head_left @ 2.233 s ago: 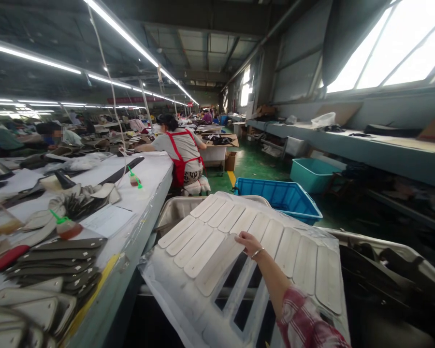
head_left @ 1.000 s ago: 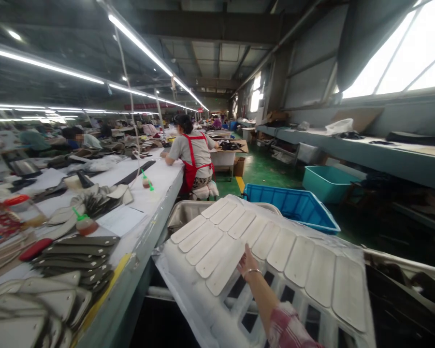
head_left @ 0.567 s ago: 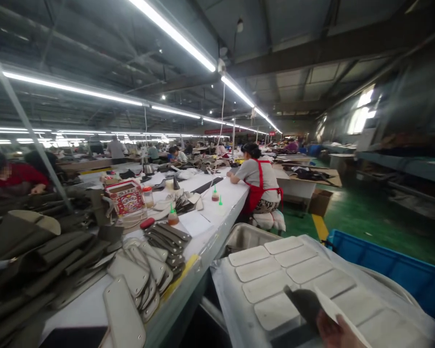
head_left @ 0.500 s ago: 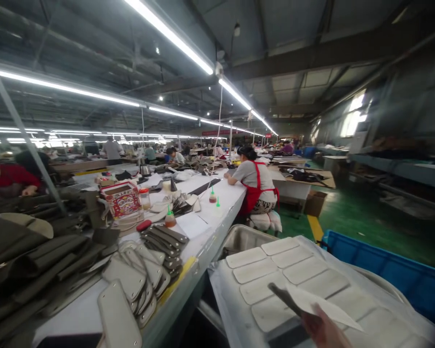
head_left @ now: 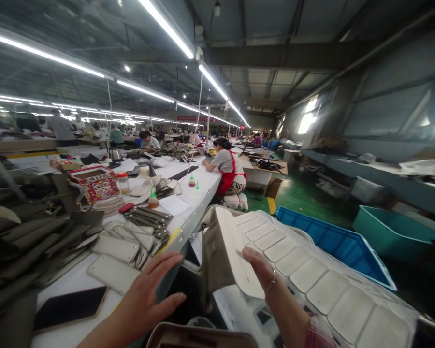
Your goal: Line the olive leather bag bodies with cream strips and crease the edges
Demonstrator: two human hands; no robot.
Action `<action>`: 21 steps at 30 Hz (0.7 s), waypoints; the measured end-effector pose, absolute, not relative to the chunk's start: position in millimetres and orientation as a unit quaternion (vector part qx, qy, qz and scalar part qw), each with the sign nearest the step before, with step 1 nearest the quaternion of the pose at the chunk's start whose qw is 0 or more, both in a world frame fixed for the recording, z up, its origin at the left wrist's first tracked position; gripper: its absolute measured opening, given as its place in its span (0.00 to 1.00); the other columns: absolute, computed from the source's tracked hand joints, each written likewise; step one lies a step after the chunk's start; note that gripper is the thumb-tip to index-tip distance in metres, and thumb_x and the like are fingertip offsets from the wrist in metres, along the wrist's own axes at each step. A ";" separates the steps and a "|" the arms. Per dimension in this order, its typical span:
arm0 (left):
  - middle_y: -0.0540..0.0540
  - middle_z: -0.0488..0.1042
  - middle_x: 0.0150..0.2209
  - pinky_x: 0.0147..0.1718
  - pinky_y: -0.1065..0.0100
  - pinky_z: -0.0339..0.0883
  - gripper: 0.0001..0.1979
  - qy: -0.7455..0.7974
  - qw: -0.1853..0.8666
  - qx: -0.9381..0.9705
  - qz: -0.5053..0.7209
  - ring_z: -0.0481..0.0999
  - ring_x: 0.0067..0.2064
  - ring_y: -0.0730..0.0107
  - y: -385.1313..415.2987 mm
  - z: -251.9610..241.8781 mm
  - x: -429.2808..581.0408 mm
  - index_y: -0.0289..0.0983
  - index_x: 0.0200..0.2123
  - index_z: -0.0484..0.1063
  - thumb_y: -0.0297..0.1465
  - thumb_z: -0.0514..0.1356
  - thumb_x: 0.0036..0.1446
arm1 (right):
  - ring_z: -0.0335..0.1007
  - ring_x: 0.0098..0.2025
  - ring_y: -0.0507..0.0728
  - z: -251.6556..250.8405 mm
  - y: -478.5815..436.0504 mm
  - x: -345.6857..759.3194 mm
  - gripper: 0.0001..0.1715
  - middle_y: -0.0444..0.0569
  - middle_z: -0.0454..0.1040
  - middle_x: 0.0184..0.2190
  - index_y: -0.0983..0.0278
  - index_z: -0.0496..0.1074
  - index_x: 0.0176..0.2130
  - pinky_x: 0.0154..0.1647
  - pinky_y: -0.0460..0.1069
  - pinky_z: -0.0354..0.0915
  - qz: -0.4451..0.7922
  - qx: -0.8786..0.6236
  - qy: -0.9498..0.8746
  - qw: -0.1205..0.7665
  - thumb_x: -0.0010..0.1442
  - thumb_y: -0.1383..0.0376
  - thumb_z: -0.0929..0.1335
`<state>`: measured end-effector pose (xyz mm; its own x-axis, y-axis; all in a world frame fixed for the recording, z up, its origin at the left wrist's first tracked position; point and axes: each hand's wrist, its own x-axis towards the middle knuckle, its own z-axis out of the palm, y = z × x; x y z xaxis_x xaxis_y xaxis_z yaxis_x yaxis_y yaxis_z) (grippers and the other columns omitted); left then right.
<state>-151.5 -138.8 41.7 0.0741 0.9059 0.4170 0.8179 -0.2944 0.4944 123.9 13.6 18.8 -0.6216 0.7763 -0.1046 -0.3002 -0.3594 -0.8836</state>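
My right hand (head_left: 259,268), with a bracelet at the wrist, grips a bag piece with a cream flap (head_left: 235,246) and an olive-brown body (head_left: 215,251). Its fingertips rest on the flap's right side. The piece stands tilted at the near left of a sheet-covered stack with rows of cream rounded panels (head_left: 304,268). My left hand (head_left: 150,290) is open in the air by the table edge, thumb and fingers apart, holding nothing. Left of it lie cream panels with rivets (head_left: 114,270) and a phone-like dark slab (head_left: 70,309).
Olive pieces (head_left: 29,256) heap at the left of the white table (head_left: 203,193). Green-tipped bottles (head_left: 152,199), a jar (head_left: 123,182) and a red patterned box (head_left: 96,184) stand there. A person in a red apron (head_left: 228,169) sits ahead. Blue (head_left: 329,246) and teal bins (head_left: 395,227) are at right.
The view has swung right. My left hand has come into view, open. My right hand has moved left, and the bag piece now stands up with its cream flap showing.
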 end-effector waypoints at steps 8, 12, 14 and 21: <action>0.41 0.68 0.52 0.51 0.57 0.62 0.33 0.464 0.367 0.708 0.385 0.67 0.53 0.54 -101.2 57.9 -129.3 0.34 0.51 0.64 0.45 0.63 0.44 | 0.68 0.21 0.51 56.4 -40.6 123.8 0.25 0.48 0.73 0.21 0.72 0.72 0.27 0.20 0.43 0.64 0.796 -0.159 -0.570 0.130 0.35 0.55 0.75; 0.43 0.77 0.37 0.36 0.62 0.69 0.27 0.573 0.320 0.675 0.338 0.75 0.38 0.57 -110.1 63.1 -123.1 0.34 0.42 0.70 0.49 0.60 0.45 | 0.71 0.30 0.53 64.1 -39.5 143.5 0.35 0.51 0.74 0.33 0.69 0.67 0.44 0.29 0.46 0.67 0.734 -0.206 -0.617 0.194 0.46 0.45 0.68; 0.43 0.77 0.35 0.35 0.63 0.67 0.25 0.644 0.173 0.688 0.286 0.75 0.37 0.56 -119.7 66.9 -115.6 0.35 0.40 0.71 0.49 0.58 0.47 | 0.71 0.36 0.57 60.5 -42.6 153.0 0.44 0.55 0.71 0.42 0.66 0.59 0.53 0.33 0.51 0.67 0.675 -0.256 -0.657 0.217 0.48 0.39 0.62; 0.42 0.76 0.34 0.34 0.64 0.65 0.22 0.706 -0.052 0.689 0.160 0.76 0.37 0.55 -143.9 65.3 -83.7 0.37 0.44 0.68 0.46 0.51 0.55 | 0.47 0.60 0.67 23.9 -88.7 135.1 0.66 0.63 0.51 0.59 0.70 0.41 0.63 0.60 0.60 0.47 0.216 -0.371 -0.876 0.218 0.38 0.47 0.72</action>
<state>-83.7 -143.9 65.3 -0.0466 0.9550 0.2929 0.9881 0.0009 0.1540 135.1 -88.7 23.9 -0.6290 0.7451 0.2218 0.5566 0.6308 -0.5406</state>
